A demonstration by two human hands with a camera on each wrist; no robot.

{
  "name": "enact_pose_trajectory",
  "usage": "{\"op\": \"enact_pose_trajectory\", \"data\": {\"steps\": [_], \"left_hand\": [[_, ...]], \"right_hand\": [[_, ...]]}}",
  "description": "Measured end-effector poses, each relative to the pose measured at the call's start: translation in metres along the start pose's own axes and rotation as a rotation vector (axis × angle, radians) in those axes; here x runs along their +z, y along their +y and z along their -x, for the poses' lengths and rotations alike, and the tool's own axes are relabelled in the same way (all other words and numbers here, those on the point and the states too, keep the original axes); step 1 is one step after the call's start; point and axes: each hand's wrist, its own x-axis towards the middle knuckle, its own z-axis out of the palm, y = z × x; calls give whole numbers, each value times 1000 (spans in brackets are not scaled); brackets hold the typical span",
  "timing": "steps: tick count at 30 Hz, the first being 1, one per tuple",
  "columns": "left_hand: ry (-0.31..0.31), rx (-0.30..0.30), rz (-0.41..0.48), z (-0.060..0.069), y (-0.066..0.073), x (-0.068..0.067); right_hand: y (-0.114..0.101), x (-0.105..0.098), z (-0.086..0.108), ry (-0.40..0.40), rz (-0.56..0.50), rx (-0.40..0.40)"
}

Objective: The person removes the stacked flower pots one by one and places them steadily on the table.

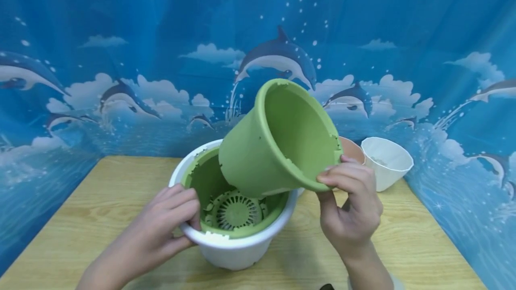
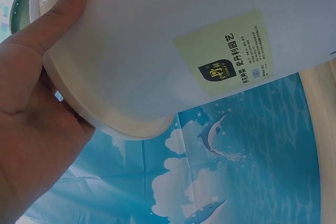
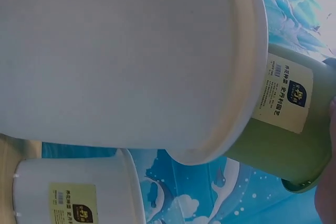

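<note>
My right hand (image 1: 350,200) pinches the rim of a green plastic flower pot (image 1: 250,155), thumb underneath and fingers on top. This pot is tilted, its mouth towards the upper right and its base over the opening of a larger white flower pot (image 1: 238,254). Nested inside the white pot is another green pot (image 1: 207,178) with a slotted bottom. With my left hand (image 1: 161,227) I grip the white pot's rim at the left; in the left wrist view the thumb lies on its outer wall. A label (image 3: 286,93) shows on the raised green pot's side.
To the right behind stand a terracotta-coloured pot (image 1: 351,149) and a white faceted pot (image 1: 387,162). Another labelled white pot (image 3: 79,192) appears low in the right wrist view. A dolphin-print curtain (image 1: 161,48) surrounds the wooden table (image 1: 92,200). A small dark object (image 1: 327,287) lies at the bottom edge.
</note>
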Motion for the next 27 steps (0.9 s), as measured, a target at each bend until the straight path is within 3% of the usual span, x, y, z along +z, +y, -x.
{"op": "enact_pose_trajectory", "data": {"steps": [7, 15, 27], "left_hand": [[19, 24, 0, -1, -1, 1], [84, 100, -4, -3, -3, 3], [17, 15, -3, 0, 0, 0]], "right_hand": [[3, -3, -5, 69, 13, 43], [6, -7, -8, 116, 53, 62], [8, -11, -11, 157, 100, 87]]}}
